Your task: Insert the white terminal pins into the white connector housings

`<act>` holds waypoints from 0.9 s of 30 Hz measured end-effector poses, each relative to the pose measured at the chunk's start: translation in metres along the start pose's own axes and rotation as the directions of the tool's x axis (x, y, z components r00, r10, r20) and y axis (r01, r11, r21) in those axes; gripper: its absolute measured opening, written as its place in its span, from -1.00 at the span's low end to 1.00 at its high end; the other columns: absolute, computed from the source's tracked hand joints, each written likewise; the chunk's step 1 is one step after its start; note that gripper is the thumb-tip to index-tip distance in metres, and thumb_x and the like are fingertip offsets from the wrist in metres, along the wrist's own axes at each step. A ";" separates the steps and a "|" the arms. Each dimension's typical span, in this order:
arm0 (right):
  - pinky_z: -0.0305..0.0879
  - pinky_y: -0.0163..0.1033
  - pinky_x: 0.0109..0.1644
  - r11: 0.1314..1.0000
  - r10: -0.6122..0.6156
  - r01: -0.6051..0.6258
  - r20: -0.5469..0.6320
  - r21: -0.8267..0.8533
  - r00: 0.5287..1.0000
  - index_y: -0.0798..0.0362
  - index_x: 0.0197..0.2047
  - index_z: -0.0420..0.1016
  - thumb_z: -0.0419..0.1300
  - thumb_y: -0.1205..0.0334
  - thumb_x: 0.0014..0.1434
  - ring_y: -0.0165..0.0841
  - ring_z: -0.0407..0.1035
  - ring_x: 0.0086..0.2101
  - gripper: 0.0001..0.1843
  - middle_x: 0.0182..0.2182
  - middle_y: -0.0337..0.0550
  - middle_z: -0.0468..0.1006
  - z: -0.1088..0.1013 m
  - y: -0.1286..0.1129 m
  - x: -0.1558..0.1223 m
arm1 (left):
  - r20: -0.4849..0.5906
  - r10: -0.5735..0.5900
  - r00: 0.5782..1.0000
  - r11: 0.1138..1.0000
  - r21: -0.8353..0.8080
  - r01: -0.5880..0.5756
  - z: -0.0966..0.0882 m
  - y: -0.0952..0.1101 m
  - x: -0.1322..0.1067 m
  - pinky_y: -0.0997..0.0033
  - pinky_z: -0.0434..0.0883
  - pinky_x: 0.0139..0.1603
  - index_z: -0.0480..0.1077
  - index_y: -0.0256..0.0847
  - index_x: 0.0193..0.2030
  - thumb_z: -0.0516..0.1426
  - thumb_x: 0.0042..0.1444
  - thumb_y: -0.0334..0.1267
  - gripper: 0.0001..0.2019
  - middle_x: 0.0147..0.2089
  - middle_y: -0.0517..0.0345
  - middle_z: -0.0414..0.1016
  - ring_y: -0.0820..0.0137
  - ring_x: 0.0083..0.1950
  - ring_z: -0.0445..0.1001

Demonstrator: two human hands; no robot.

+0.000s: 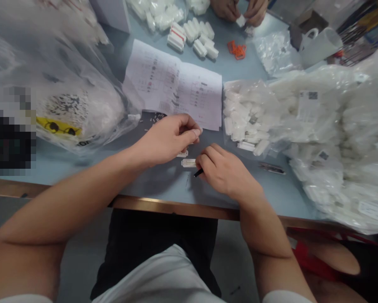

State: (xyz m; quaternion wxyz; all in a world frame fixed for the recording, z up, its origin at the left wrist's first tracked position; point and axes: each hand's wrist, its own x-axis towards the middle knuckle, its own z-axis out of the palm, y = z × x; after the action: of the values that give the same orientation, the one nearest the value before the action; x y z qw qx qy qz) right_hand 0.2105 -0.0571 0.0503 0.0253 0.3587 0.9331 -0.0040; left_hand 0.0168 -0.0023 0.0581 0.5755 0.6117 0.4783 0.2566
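My left hand (171, 139) hovers over the table with thumb and forefinger pinched together. What sits at its fingertips is too small to make out. Lower and to the right, my right hand (225, 170) is closed around a slim black tool (198, 173), most of it hidden by the fingers. Right beside those fingers lies a narrow white plastic strip (188, 163) with a row of small openings. A second white piece (182, 154) shows partly from under my left hand. Tiny loose pieces (155, 118) are scattered on a dark patch behind my left wrist.
Printed sheets (176, 80) lie open ahead. Bags of white plastic parts (245, 113) crowd the right side, with tweezers (271, 168) nearby. A large clear bag (91, 92) stands left. White blocks (198, 33), orange pieces (237, 50) and another person's hands (241, 10) are at the back.
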 end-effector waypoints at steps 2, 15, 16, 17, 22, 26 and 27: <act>0.17 -0.13 -0.22 1.000 -0.001 0.001 0.002 -0.019 1.000 0.14 -0.27 0.46 0.00 0.45 0.29 -0.18 0.21 -0.26 -0.78 -0.33 0.00 0.43 0.000 0.000 0.001 | -0.001 -0.007 1.000 1.000 0.000 0.007 0.000 0.000 0.000 0.44 0.38 -0.39 0.42 -0.19 -0.25 0.14 0.20 -0.18 -0.87 -0.18 0.08 0.61 0.50 -0.43 0.41; 0.11 -0.17 -0.28 0.989 -0.126 0.127 -0.011 0.073 0.992 0.14 -0.25 0.54 0.14 0.36 0.26 -0.25 0.22 -0.30 -0.86 -0.35 -0.04 0.48 -0.007 0.009 -0.008 | -0.007 -0.004 1.000 0.999 0.055 0.004 0.000 0.000 0.001 0.44 0.36 -0.40 0.44 -0.19 -0.25 0.14 0.21 -0.18 -0.86 -0.19 0.09 0.62 0.50 -0.44 0.42; 0.11 -0.17 -0.29 0.990 -0.117 0.118 -0.029 0.076 0.993 0.13 -0.24 0.54 0.14 0.36 0.25 -0.25 0.22 -0.30 -0.86 -0.36 -0.05 0.48 -0.007 0.010 -0.009 | -0.008 -0.007 1.000 0.999 0.051 0.007 0.000 0.000 0.000 0.44 0.36 -0.40 0.44 -0.18 -0.25 0.14 0.21 -0.18 -0.86 -0.18 0.10 0.62 0.50 -0.44 0.42; 0.11 -0.17 -0.29 0.992 -0.102 0.106 -0.053 0.075 0.993 0.13 -0.23 0.55 0.14 0.36 0.25 -0.25 0.23 -0.30 -0.86 -0.35 -0.05 0.49 -0.006 0.012 -0.010 | -0.010 -0.007 1.000 0.999 0.048 0.007 -0.001 0.000 0.000 0.44 0.37 -0.40 0.44 -0.18 -0.25 0.13 0.21 -0.18 -0.86 -0.18 0.10 0.62 0.50 -0.44 0.43; 0.10 -0.18 -0.30 0.996 -0.045 0.055 -0.132 0.071 0.990 0.12 -0.09 0.57 0.15 0.36 0.23 -0.27 0.27 -0.29 -0.78 -0.32 -0.07 0.52 -0.005 0.018 -0.013 | -0.012 -0.026 1.000 0.999 0.035 0.026 -0.001 0.000 0.000 0.45 0.39 -0.40 0.45 -0.17 -0.23 0.14 0.19 -0.17 -0.86 -0.20 0.11 0.61 0.48 -0.43 0.43; 0.12 -0.18 -0.29 0.989 -0.108 0.110 -0.029 0.102 0.994 0.14 -0.09 0.58 0.20 0.35 0.20 -0.28 0.28 -0.30 -0.77 -0.34 -0.09 0.53 -0.006 0.016 -0.010 | -0.010 -0.038 0.999 0.999 0.028 0.038 0.000 0.001 0.001 0.45 0.38 -0.40 0.45 -0.16 -0.24 0.14 0.19 -0.16 -0.85 -0.19 0.10 0.61 0.48 -0.43 0.43; 0.14 -0.18 -0.28 0.987 -0.120 0.120 -0.007 0.108 0.993 0.15 -0.11 0.58 0.20 0.35 0.19 -0.28 0.29 -0.30 -0.79 -0.34 -0.09 0.54 -0.005 0.015 -0.009 | -0.009 -0.038 0.999 0.999 0.031 0.038 0.000 0.001 0.001 0.45 0.38 -0.40 0.45 -0.16 -0.24 0.14 0.19 -0.15 -0.85 -0.19 0.11 0.61 0.48 -0.43 0.43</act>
State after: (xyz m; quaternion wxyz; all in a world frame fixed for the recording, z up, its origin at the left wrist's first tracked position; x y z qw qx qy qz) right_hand 0.2273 -0.0515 0.0563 0.0052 0.3026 0.9515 -0.0561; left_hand 0.0169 -0.0015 0.0589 0.5689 0.6102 0.4962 0.2406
